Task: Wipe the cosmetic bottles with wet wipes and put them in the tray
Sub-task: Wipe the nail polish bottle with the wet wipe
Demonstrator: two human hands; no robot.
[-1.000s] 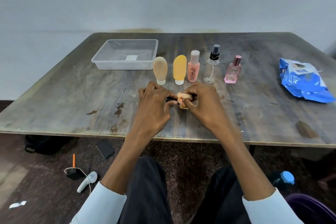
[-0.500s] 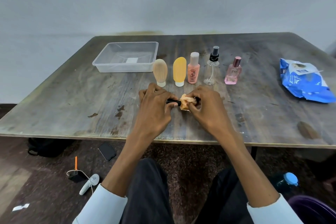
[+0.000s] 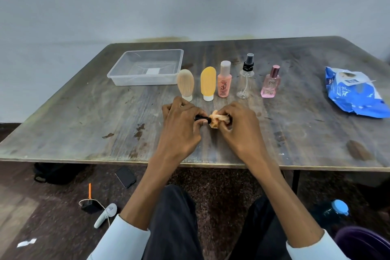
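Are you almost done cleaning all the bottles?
Not nearly. The tray holds no bottles yet. The left hand grips a small dark-capped bottle while the right hand rubs it with a wipe. Five bottles still stand in a row on the table, waiting.

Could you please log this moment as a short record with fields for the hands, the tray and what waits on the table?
left hand: left hand grips the black cap end of a small bottle
right hand: right hand pinches a wet wipe round the bottle
tray: clear tray, no bottles inside
waiting: five bottles upright in a row, from beige bottle to pink perfume bottle
wipes: blue wipes pack, table's right side
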